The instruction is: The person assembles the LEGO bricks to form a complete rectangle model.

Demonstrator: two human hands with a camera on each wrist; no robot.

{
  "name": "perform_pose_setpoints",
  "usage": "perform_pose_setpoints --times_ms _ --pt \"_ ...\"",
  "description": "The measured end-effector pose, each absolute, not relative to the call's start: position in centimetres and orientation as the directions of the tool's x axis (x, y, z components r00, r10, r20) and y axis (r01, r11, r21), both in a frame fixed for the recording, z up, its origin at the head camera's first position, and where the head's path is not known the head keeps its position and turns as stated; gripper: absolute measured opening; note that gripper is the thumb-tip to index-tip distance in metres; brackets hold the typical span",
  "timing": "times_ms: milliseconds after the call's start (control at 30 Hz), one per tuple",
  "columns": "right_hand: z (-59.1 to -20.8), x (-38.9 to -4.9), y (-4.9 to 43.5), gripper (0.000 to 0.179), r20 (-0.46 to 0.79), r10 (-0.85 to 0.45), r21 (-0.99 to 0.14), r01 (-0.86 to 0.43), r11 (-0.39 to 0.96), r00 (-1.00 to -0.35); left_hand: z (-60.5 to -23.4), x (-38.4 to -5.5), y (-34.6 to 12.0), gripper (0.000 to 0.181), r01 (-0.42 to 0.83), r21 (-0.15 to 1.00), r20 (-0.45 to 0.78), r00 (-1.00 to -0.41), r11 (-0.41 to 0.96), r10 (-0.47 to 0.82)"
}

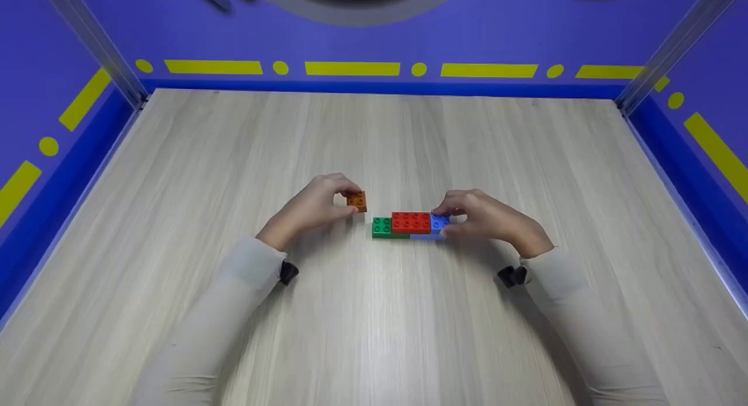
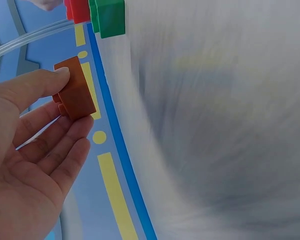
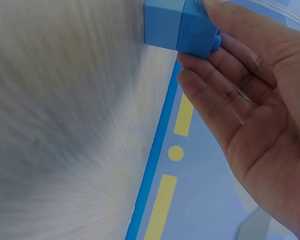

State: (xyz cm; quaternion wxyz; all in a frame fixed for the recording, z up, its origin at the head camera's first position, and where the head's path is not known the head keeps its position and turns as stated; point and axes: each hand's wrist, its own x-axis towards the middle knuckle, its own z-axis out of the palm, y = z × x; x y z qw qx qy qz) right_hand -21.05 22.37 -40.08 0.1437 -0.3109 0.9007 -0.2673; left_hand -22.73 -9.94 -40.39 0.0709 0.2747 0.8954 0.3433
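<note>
A small orange brick (image 1: 357, 201) is pinched between thumb and fingers of my left hand (image 1: 315, 207), lifted just above the wooden table (image 1: 374, 312). In the left wrist view the orange brick (image 2: 75, 95) shows side-on in the left hand (image 2: 35, 150). A short brick assembly lies at mid-table: a green brick (image 1: 382, 226) at its left end, a red brick (image 1: 411, 222) on top, and blue bricks (image 1: 438, 224) at the right. My right hand (image 1: 485, 216) grips the blue end (image 3: 182, 25). The orange brick hangs a little left of the green end (image 2: 110, 17).
Blue walls with yellow dashes and dots (image 1: 350, 68) enclose the table on three sides. Metal posts stand in the back corners (image 1: 93, 41). Black wrist-camera straps (image 1: 287, 272) sit on both pale sleeves.
</note>
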Motion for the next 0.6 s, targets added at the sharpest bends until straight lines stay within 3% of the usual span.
perform_pose_setpoints --times_ms 600 --pt "-40.2 -21.0 22.4 0.030 -0.091 -0.635 -0.578 -0.478 0.661 -0.768 -40.3 -21.7 -8.3 0.030 0.495 0.642 0.039 -0.783 0.585 0.620"
